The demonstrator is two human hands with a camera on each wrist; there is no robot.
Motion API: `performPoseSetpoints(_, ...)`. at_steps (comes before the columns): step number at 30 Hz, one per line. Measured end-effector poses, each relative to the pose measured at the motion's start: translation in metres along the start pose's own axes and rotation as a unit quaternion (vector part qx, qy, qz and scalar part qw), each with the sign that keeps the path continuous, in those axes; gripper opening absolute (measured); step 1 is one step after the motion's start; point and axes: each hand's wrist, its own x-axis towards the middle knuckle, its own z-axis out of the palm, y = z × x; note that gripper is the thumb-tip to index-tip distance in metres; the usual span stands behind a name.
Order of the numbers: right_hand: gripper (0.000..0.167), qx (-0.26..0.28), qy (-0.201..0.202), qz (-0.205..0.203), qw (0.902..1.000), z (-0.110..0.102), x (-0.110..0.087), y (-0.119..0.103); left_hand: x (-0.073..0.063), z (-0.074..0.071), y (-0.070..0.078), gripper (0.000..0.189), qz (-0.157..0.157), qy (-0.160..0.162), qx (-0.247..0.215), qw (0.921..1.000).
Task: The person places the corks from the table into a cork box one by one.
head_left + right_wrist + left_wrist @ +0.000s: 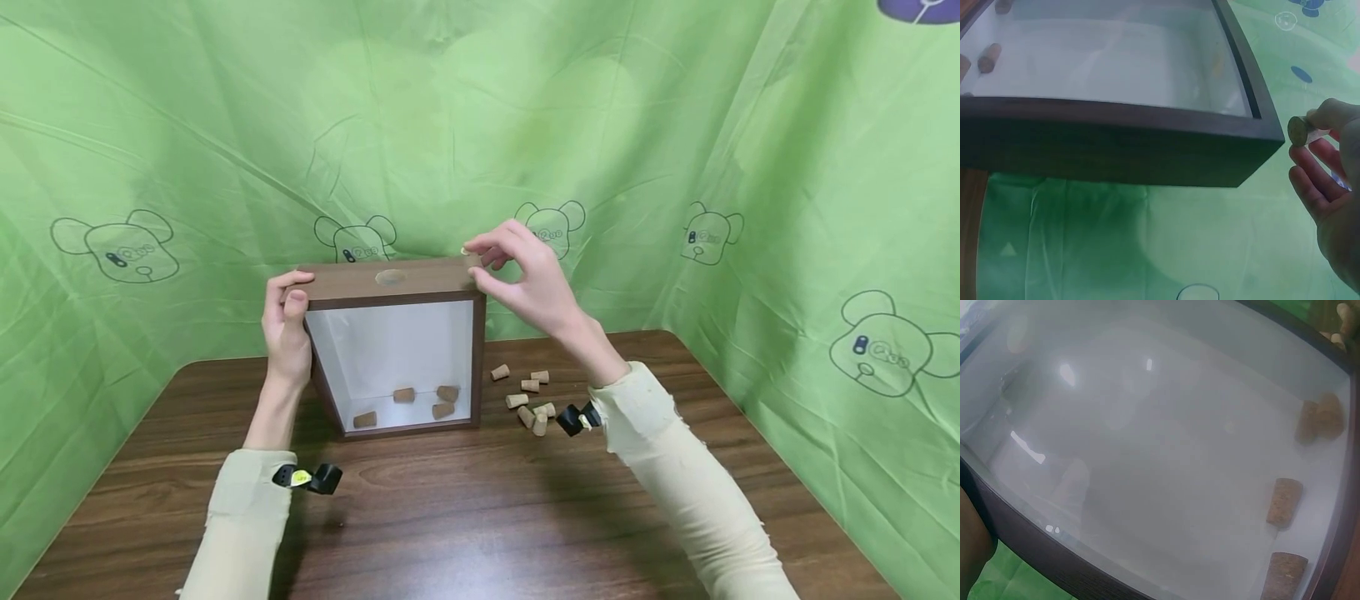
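Note:
A dark wooden box (pixel 393 297) with a clear front and white inside stands upright on the table. Its top has a round opening (pixel 390 277). My left hand (pixel 287 321) grips the box at its upper left corner, thumb and fingers over the top edge. A tapered cork (pixel 1298 131) is pinched between the thumb and fingers of my right hand (pixel 528 279), close by the upper right corner of the box. Inside lie several corks, one of them a brown cork (pixel 1284 503) on the bottom.
Several loose corks (pixel 517 401) are scattered on the wooden table (pixel 465 517), right of the box. Green cloth (pixel 450 125) with printed bear heads hangs behind and at the sides. Small black wrist cameras (pixel 327 478) sit at both cuffs.

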Motion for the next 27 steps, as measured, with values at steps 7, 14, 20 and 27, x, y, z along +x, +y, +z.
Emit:
performPoseSetpoints(7,0.025,0.014,-0.018,-0.002,0.9997,0.010,0.010,-0.009,0.000,0.003,0.001,0.034,0.004,-0.007,-0.007,0.9999)
performPoseSetpoints(14,0.024,0.013,-0.054,0.008,0.9984,0.023,0.018,-0.015,-0.001,0.002,-0.001,0.033,-0.003,-0.005,-0.005,1.0000)
performPoseSetpoints(20,0.022,0.002,-0.087,0.008,0.9962,0.039,0.027,-0.017,-0.001,0.000,0.001,0.033,-0.001,-0.002,-0.013,0.9999)
performPoseSetpoints(27,0.022,-0.009,-0.103,0.005,0.9947,0.056,0.035,-0.021,-0.001,0.000,0.002,0.035,0.001,0.000,-0.015,0.9999)
